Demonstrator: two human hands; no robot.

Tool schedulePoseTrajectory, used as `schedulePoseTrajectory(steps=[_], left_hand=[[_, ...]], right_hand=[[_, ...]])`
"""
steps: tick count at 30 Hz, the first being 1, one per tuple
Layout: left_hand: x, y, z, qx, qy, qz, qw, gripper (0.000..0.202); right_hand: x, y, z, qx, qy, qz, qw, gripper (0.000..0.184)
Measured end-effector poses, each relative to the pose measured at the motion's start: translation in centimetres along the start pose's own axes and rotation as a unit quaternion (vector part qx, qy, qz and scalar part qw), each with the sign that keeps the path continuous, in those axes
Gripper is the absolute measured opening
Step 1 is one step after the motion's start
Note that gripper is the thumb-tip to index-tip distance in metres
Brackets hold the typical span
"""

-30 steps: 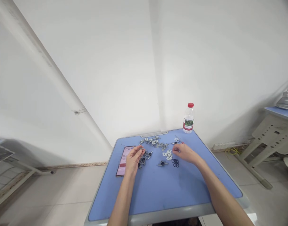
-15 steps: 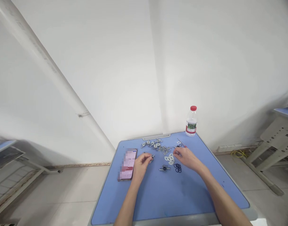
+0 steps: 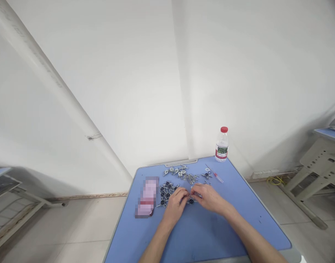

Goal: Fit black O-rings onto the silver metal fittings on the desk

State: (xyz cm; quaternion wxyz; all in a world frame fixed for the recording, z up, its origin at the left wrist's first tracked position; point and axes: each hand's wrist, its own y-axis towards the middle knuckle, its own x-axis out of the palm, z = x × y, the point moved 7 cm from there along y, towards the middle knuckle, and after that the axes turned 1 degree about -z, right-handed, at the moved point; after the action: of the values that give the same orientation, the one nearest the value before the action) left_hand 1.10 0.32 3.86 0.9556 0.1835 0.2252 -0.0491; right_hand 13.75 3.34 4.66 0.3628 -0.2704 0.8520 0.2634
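Above the middle of the blue desk (image 3: pixel 211 233), my left hand (image 3: pixel 176 204) and my right hand (image 3: pixel 207 196) meet with fingertips pinched together. Whatever small piece lies between them is too hidden to name. Just under the fingertips sits a metal part with a black round centre (image 3: pixel 191 201), partly covered. A cluster of similar metal parts with black centres (image 3: pixel 167 194) lies left of my left hand. Farther back are plain metal parts (image 3: pixel 181 171) and a heap of thin metal pins or screws (image 3: pixel 191 178). My right hand covers the spot of the white gaskets and black rings.
A slim screwdriver with a clear red handle (image 3: pixel 218 178) lies at the back right, near a white gasket (image 3: pixel 208 170) and another metal part (image 3: pixel 207 175). A red-capped water bottle (image 3: pixel 221 148) stands at the far right corner. A phone (image 3: pixel 148 197) lies on the left.
My right hand has come left from the white gaskets, and my left hand has moved right to meet it. The cluster behind my left hand is now uncovered.
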Motion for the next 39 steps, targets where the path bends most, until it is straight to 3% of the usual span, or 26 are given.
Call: schedulePoseTrajectory(steps=[3,7,10,19,25,30,34,39], left_hand=[[-0.4,-0.1,-0.3,-0.006,-0.004,0.024,1.000,0.016],[-0.9,-0.2,-0.7,-0.013,-0.002,0.052,0.999,0.020],[-1.3,-0.2,-0.9,-0.007,0.020,0.063,0.998,0.019],[-1.4,-0.3,-0.6,0.008,0.052,0.059,0.997,0.019],[-0.1,-0.5,-0.7,0.020,0.095,-0.017,0.995,0.020],[1.5,-1.0,-0.7,0.037,0.162,-0.086,0.982,0.033],[1.9,-1.1,-0.9,0.034,0.187,-0.102,0.977,0.019],[2.1,-1.1,-0.5,0.037,0.215,-0.110,0.970,0.017]], right_hand=[[-0.9,0.3,1.4,0.023,-0.004,0.035,0.999,0.016],[-3.2,0.2,5.4,0.145,-0.046,0.114,0.982,0.015],[-3.5,0.1,7.5,0.198,-0.104,0.103,0.969,0.017],[-1.5,1.2,8.2,0.199,-0.162,0.081,0.963,0.024],[-2.1,0.3,8.9,0.209,-0.160,0.106,0.959,0.026],[-2.4,0.1,8.6,0.191,-0.158,0.125,0.961,0.025],[-2.3,0.2,8.3,0.176,-0.164,0.127,0.962,0.025],[-2.4,0.1,8.0,0.163,-0.168,0.130,0.963,0.027]])
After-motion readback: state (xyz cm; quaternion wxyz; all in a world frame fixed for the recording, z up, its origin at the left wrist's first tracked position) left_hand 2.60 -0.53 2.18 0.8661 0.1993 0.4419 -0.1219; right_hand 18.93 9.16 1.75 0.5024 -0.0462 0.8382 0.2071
